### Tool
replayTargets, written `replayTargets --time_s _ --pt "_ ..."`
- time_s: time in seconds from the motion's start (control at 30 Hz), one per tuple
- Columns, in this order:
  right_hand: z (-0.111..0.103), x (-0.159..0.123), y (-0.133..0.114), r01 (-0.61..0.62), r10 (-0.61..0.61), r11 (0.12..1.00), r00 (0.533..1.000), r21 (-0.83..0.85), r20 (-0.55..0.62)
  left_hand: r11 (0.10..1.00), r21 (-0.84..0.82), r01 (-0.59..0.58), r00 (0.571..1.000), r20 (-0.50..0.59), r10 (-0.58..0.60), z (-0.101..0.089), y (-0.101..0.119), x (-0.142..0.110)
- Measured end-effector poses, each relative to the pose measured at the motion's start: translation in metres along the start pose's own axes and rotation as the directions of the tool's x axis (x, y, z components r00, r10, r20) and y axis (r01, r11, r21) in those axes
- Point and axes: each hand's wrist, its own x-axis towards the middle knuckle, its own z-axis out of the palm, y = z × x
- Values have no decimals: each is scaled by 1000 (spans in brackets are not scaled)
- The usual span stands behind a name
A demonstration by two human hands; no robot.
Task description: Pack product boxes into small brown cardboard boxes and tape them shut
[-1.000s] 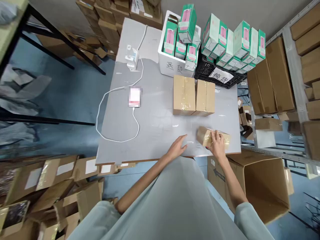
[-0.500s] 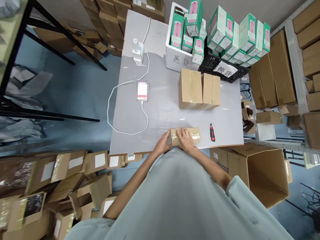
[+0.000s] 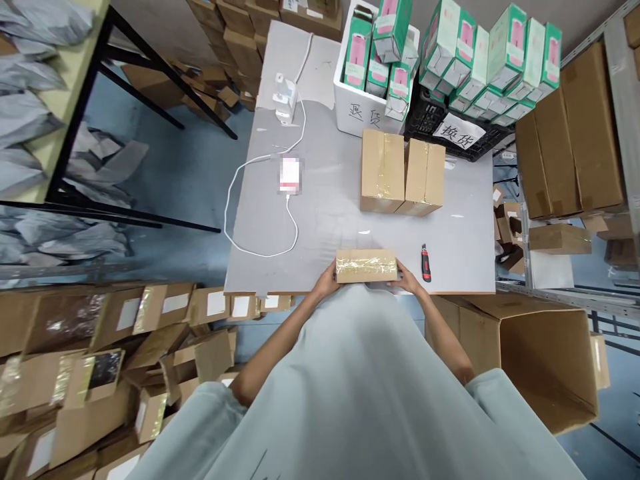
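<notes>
OK so our small taped box [image 3: 367,265] has moved left to the lower middle of the frame. Our right hand [image 3: 406,277] has gone from its top to its right end, our left hand [image 3: 327,280], free a second ago, now grips the left end, and the cutter [image 3: 425,264] right of centre has come into plain view.

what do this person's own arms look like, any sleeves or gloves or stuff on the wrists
The left sleeve and right sleeve are loose, plain and pale grey-green, ending near the elbows and matching the top. The left grip and right grip are ungloved hands; no watch or cable shows.
</notes>
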Motion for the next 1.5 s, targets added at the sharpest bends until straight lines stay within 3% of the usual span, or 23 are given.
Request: replayTargets --time_s 0.17,0.33,0.43,0.57,0.73,0.97,1.1,1.17,1.27,1.5 --pt "31 12 -4 58 -48 970 998 236 -47 986 -163 42 999 5 -41 -1 17 -6" --pt "21 1 -6 36 -8 928 997 371 -77 972 -233 22 999 -26 -29 -5 39 -9" --pt "11 2 -16 12 26 953 992 304 -120 976 -214 35 998 -43 -46 -1 46 -2" --pt "6 17 -30 -77 100 984 984 160 -145 983 -152 102 987 -111 -119 11 40 8" --pt "11 31 -31 -95 109 988 987 122 -114 972 -144 186 970 -127 -205 18 29 12" --pt "14 21 -10 -49 93 963 984 265 -154 947 -227 226 948 -172 -267 15 20 6" --pt "12 6 12 -156 224 921 962 358 -156 918 -300 259 912 -237 -335 13 4 1" --pt "14 1 19 -187 247 917 960 353 -133 924 -283 258 915 -238 -327 15 -2 -2" --pt "21 1 23 -127 167 950 978 284 -123 941 -254 222 932 -227 -281 21 -7 -4" --pt "29 0 11 32 27 952 982 305 -188 976 -220 4 956 -286 -68 26 2 -6"
